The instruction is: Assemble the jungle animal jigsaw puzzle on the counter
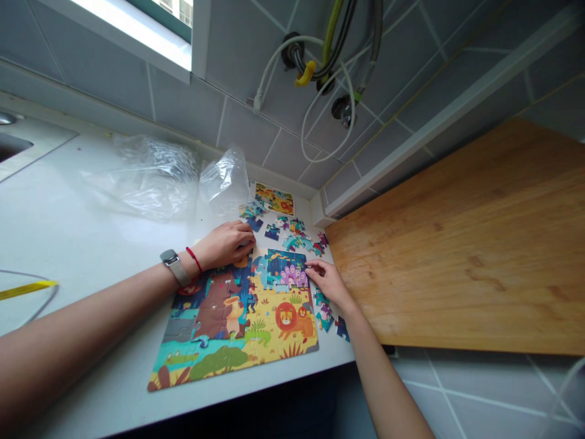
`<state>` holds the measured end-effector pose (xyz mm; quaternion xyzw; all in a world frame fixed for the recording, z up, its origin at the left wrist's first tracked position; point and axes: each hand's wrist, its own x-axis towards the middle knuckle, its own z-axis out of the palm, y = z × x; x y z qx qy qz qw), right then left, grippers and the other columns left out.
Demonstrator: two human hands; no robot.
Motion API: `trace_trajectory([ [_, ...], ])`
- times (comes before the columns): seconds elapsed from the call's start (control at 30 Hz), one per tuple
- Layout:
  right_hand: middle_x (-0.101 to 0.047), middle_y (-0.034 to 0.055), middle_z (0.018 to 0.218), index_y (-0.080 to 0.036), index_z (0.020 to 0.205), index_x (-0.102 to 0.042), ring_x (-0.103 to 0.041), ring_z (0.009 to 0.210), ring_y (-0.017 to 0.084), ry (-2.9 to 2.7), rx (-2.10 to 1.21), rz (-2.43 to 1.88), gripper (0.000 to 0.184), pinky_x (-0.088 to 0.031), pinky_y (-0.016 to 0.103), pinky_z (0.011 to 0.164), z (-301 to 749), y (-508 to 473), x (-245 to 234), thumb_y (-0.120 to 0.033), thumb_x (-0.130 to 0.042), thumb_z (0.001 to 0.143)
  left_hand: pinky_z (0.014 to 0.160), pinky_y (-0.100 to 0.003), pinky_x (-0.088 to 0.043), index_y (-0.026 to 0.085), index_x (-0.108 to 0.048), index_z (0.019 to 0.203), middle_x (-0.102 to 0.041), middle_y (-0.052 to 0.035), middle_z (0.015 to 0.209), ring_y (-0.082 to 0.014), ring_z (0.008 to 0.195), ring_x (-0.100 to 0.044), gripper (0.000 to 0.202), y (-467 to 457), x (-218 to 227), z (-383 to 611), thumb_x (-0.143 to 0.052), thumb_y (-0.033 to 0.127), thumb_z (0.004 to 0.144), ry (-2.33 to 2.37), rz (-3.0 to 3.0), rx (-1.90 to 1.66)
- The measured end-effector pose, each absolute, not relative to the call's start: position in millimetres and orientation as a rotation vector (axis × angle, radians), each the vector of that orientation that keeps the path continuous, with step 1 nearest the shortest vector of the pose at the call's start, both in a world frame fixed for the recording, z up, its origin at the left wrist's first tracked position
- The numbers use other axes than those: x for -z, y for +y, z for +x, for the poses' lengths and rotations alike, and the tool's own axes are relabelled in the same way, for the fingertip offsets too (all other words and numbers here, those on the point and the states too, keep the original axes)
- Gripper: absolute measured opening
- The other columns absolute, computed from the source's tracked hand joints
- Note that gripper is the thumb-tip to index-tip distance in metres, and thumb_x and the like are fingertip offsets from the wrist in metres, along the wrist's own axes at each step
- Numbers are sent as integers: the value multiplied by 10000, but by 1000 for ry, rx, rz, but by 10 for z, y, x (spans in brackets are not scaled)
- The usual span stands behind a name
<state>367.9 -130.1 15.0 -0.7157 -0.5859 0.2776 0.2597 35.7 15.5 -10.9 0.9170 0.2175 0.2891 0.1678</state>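
A partly assembled jigsaw puzzle (269, 341) with a bear, a lion and crocodiles lies on the white counter. My left hand (233, 242), with a red cord and a watch at its wrist, is over the puzzle's upper left part. Its fingers are curled, and whatever they hold is hidden. At the upper right edge, my right hand (328, 279) has its thumb and fingertips drawn together on a puzzle piece beside the purple peacock (293, 276). Loose puzzle pieces (273, 231) are scattered beyond the puzzle, and several more (324, 317) lie along its right side.
Behind the loose pieces a small reference picture (275, 199) rests near the wall. Crumpled clear plastic bags (155, 174) lie at the back left. A wooden board (457, 256) borders the counter on the right. Hoses and a white cable (304, 131) hang on the tiled wall.
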Motion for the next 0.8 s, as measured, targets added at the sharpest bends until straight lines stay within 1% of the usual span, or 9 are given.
trace_trajectory([
  [0.07, -734, 49, 787, -182, 946, -773, -639, 692, 200, -1568, -720, -1951, 319, -527, 308, 661, 3665, -1316, -133, -472, -724, 823, 812, -327, -514, 190, -742, 908, -708, -83, 952, -205, 848, -637, 231, 154, 108, 359, -543, 247, 1012, 617, 2601, -829],
  [0.13, -733, 57, 806, -189, 893, -754, -644, 716, 204, -1551, -675, -1952, 300, -535, 318, 693, 3635, -1345, -157, -481, -701, 848, 819, -332, -515, 192, -743, 908, -708, -84, 953, -206, 851, -637, 229, 152, 107, 358, -545, 248, 1010, 613, 2595, -835],
  [0.17, -737, 64, 848, -195, 897, -755, -652, 750, 207, -1551, -652, -1945, 296, -543, 324, 723, 3614, -1368, -185, -481, -686, 866, 821, -332, -516, 192, -743, 910, -708, -84, 953, -207, 853, -638, 226, 151, 108, 357, -547, 249, 1010, 613, 2593, -836],
  [0.23, -731, 78, 983, -214, 956, -777, -671, 844, 213, -1591, -635, -1919, 278, -555, 327, 777, 3562, -1428, -255, -467, -686, 884, 822, -334, -516, 192, -741, 913, -709, -85, 956, -209, 858, -638, 229, 150, 108, 355, -545, 254, 1013, 613, 2599, -831],
  [0.33, -674, 79, 1160, -267, 1075, -812, -676, 1022, 225, -1725, -687, -1881, 265, -569, 320, 827, 3483, -1532, -345, -423, -740, 873, 826, -336, -517, 185, -735, 916, -706, -87, 965, -210, 864, -636, 255, 151, 105, 353, -524, 272, 1030, 626, 2632, -800],
  [0.43, -648, 75, 1194, -296, 1145, -816, -650, 1133, 234, -1823, -680, -1879, 282, -551, 353, 952, 3437, -1596, -364, -389, -754, 886, 828, -334, -518, 182, -733, 919, -699, -86, 964, -208, 867, -632, 272, 154, 104, 355, -509, 280, 1039, 633, 2646, -784],
  [0.53, -648, 68, 1184, -309, 1178, -811, -648, 1135, 233, -1859, -610, -1888, 295, -511, 382, 1048, 3429, -1604, -345, -370, -758, 895, 824, -330, -516, 188, -736, 909, -699, -84, 953, -207, 865, -628, 265, 157, 111, 359, -515, 269, 1031, 625, 2616, -815],
  [0.6, -642, 66, 1189, -319, 1190, -808, -648, 1135, 237, -1872, -576, -1898, 305, -515, 384, 1047, 3431, -1594, -337, -371, -762, 893, 820, -330, -515, 191, -738, 903, -699, -84, 950, -206, 862, -627, 256, 158, 118, 359, -524, 261, 1024, 615, 2594, -830],
  [0.8, -615, 77, 1185, -316, 1238, -790, -633, 1150, 245, -1874, -585, -1928, 342, -569, 361, 956, 3433, -1576, -340, -369, -746, 903, 828, -335, -510, 178, -737, 922, -697, -91, 958, -211, 872, -633, 271, 160, 114, 350, -511, 273, 1038, 620, 2617, -802],
])
